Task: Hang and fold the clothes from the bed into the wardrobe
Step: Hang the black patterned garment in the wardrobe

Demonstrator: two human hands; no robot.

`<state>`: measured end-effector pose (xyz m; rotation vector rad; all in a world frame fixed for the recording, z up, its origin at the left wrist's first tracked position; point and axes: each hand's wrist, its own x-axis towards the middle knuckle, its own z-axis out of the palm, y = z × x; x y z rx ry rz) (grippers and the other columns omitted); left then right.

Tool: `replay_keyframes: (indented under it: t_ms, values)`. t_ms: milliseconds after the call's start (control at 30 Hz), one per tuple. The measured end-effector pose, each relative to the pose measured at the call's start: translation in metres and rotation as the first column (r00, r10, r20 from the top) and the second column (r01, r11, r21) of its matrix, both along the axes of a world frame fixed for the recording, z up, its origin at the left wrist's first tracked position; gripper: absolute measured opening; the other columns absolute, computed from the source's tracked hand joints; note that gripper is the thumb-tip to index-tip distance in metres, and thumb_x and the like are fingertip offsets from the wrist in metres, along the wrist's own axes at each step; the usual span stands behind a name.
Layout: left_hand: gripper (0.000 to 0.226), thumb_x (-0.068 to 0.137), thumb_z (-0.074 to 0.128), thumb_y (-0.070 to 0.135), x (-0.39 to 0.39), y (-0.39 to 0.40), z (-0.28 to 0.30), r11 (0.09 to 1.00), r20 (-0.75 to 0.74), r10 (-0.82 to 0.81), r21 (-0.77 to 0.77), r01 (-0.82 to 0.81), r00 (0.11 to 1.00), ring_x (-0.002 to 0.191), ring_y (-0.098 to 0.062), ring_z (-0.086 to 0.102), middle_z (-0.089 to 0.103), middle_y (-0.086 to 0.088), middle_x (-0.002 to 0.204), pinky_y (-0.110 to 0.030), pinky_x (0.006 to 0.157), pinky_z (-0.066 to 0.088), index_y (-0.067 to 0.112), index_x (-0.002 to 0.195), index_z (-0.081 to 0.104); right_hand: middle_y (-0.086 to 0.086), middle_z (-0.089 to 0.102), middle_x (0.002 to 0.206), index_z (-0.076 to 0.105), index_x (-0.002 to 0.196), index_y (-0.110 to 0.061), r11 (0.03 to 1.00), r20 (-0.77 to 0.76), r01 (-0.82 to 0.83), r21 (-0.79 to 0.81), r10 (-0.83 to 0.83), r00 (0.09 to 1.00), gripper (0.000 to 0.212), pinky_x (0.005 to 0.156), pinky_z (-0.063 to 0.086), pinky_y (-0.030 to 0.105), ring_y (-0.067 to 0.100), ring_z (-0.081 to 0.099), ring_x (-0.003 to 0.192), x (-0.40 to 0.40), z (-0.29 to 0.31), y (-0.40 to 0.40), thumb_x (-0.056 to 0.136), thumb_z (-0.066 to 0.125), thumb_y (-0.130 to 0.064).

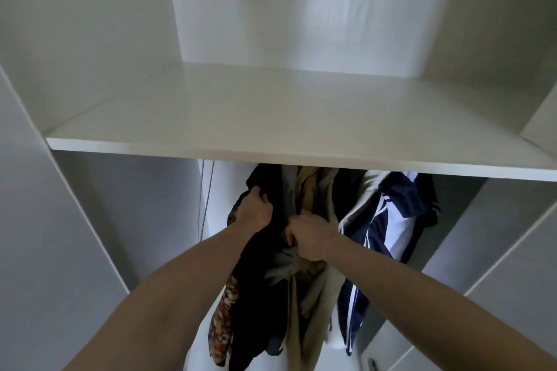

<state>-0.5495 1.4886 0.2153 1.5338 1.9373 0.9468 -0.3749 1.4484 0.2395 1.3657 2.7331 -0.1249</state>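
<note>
White shelf (271, 117) hiding hangers, hands gripping clothes (307, 196)

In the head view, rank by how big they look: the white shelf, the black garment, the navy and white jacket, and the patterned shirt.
1. White shelf
2. Black garment
3. Navy and white jacket, close to the black garment, so unsure
4. Patterned shirt, mostly hidden

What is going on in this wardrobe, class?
A person reaches both hands in under the white shelf among the hanging clothes. The left hand grips a black garment, and the right hand grips bunched grey fabric beside a tan garment. A navy and white striped jacket hangs to the right, a patterned garment to the left.
</note>
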Motion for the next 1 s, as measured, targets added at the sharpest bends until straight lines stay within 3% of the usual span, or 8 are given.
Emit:
replay_keyframes:
  t_ms: [167, 433, 533, 667, 767, 900, 1000]
  values:
    - [0.018, 0.102, 0.042, 0.027, 0.005, 0.006, -0.004, 0.996, 0.005, -0.067, -0.061, 0.067, 0.998, 0.094, -0.029, 0.060, 0.061, -0.006, 0.102, -0.043, 0.087, 0.053, 0.014, 0.110, 0.053, 0.001, 0.060, 0.113, 0.073, 0.098, -0.020, 1.000, -0.054, -0.002, 0.000, 0.002, 0.999, 0.028, 0.083, 0.047, 0.035, 0.025, 0.051, 0.105, 0.001, -0.002, -0.004, 0.082, 0.061, 0.000]
    - [0.028, 0.104, 0.048, 0.043, -0.013, -0.013, -0.006, 0.988, -0.012, -0.126, -0.097, 0.124, 0.992, 0.088, -0.025, 0.062, 0.062, 0.001, 0.089, -0.035, 0.077, 0.047, 0.017, 0.098, 0.056, -0.001, 0.062, 0.117, 0.073, 0.101, -0.020, 0.998, -0.129, 0.026, -0.055, -0.033, 0.991, 0.034, 0.087, 0.043, 0.029, 0.024, 0.051, 0.108, -0.002, 0.001, -0.012, 0.077, 0.059, 0.001]
    - [0.022, 0.103, 0.052, 0.040, -0.025, -0.036, -0.003, 0.987, -0.008, -0.144, -0.075, 0.143, 0.990, 0.091, -0.015, 0.062, 0.063, 0.010, 0.092, -0.030, 0.079, 0.044, 0.020, 0.107, 0.060, -0.005, 0.062, 0.120, 0.071, 0.101, -0.021, 0.996, -0.191, 0.044, -0.079, -0.058, 0.980, 0.032, 0.088, 0.041, 0.024, 0.022, 0.053, 0.112, 0.001, 0.000, -0.013, 0.080, 0.059, 0.000]
    - [0.019, 0.095, 0.064, 0.032, -0.058, -0.068, 0.003, 0.998, -0.009, 0.033, 0.053, -0.033, 0.999, 0.087, -0.014, 0.063, 0.060, 0.012, 0.102, -0.034, 0.081, 0.053, 0.026, 0.111, 0.057, -0.003, 0.062, 0.124, 0.073, 0.102, -0.018, 0.987, -0.285, 0.062, -0.148, -0.103, 0.953, 0.034, 0.092, 0.044, 0.025, 0.021, 0.056, 0.115, 0.004, 0.000, -0.018, 0.079, 0.058, 0.002]
    - [0.037, 0.090, 0.069, 0.021, -0.089, -0.080, 0.009, 0.974, -0.031, 0.204, 0.112, -0.200, 0.978, 0.077, -0.021, 0.061, 0.046, 0.004, 0.120, -0.037, 0.072, 0.052, 0.019, 0.121, 0.049, 0.001, 0.062, 0.129, 0.075, 0.103, -0.015, 0.987, -0.355, 0.062, -0.151, -0.113, 0.928, 0.032, 0.091, 0.038, 0.018, 0.021, 0.056, 0.118, 0.003, 0.001, -0.024, 0.080, 0.057, 0.000]
    - [0.057, 0.091, 0.070, 0.018, -0.114, -0.075, 0.011, 0.941, -0.071, 0.307, -0.128, -0.314, 0.949, 0.075, -0.027, 0.062, 0.039, -0.005, 0.139, -0.038, 0.070, 0.053, 0.013, 0.138, 0.039, -0.005, 0.057, 0.135, 0.073, 0.106, -0.021, 0.981, -0.397, 0.069, -0.182, -0.138, 0.908, 0.027, 0.097, 0.035, 0.015, 0.016, 0.052, 0.125, 0.002, 0.000, -0.032, 0.087, 0.060, -0.008]
    - [0.037, 0.097, 0.058, 0.021, -0.128, -0.061, 0.000, 0.928, 0.092, 0.181, -0.347, -0.139, 0.979, 0.094, -0.033, 0.066, 0.052, -0.006, 0.132, -0.042, 0.085, 0.059, 0.016, 0.132, 0.044, -0.009, 0.054, 0.138, 0.072, 0.107, -0.024, 0.977, -0.434, 0.069, -0.201, -0.152, 0.888, 0.025, 0.102, 0.036, 0.015, 0.012, 0.050, 0.129, 0.002, 0.002, -0.039, 0.090, 0.058, -0.012]
